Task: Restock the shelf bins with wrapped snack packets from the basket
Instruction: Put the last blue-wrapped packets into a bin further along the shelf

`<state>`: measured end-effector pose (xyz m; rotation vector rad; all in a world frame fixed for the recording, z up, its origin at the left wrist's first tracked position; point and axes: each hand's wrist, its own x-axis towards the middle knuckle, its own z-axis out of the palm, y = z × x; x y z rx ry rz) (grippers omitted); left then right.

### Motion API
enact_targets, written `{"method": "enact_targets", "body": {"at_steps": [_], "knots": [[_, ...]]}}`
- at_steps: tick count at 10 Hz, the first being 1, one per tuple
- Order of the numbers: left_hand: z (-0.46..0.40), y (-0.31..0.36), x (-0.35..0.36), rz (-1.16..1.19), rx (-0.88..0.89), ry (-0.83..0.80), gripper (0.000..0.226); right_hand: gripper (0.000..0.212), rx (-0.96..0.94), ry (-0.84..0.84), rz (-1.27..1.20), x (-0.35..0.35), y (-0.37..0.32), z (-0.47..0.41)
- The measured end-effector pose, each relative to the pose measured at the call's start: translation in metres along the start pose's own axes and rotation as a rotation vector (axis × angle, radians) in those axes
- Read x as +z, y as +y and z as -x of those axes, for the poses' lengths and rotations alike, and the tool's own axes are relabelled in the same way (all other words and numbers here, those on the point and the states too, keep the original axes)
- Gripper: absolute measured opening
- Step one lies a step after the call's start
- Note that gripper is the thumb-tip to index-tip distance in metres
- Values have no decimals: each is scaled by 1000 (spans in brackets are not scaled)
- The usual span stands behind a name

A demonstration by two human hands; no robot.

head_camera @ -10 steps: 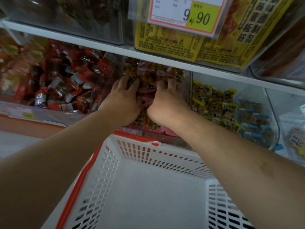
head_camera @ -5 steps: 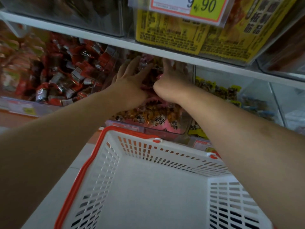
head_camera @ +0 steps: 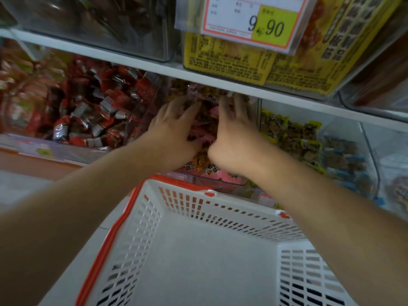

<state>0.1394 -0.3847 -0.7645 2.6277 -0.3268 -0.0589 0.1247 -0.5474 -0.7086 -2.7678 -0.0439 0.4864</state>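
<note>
Right now the pink-wrapped snack packets (head_camera: 208,120) sit heaped in the middle clear bin (head_camera: 220,183) at 12 o'clock, just past the far rim of the white basket (head_camera: 189,250), which shows no packets inside. Judging by that, this is the settle-and-level step: best done w/ flat palms, pushing the heap back and down so nothing slides over the bin's low front lip, and keeping clear of the dividers.

Both arms reach fwd, palms down. Left hand (head_camera: 174,131) lies at 11 o'clock on the pile, fingers spread and fairly straight, pressing, not gripping. Right hand (head_camera: 235,138) at 1 o'clock, fingers extended into the packets; blurred, but looks released too. The 2 thumbs nearly meet. Red packets (head_camera: 88,113) fill the bin at 9 o'clock, yellow-edged ones (head_camera: 291,138) at 3.
</note>
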Motion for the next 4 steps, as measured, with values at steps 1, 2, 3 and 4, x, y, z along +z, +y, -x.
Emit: {"method": "enact_targets", "body": {"at_steps": [1, 2, 3, 4], "knots": [[20, -1, 10, -148, -4, -172, 98, 117, 58, -117, 85, 19, 0, 23], [23, -2, 19, -201, 19, -182, 98, 112, 62, -73, 139, 34, 3, 24], [19, 0, 18, -212, -10, -209, 102, 111, 55, -59, 182, 40, 4, 22], [29, 5, 12, -160, 7, -127, 98, 113, -1, 23, 182, 42, 9, 30]]}}
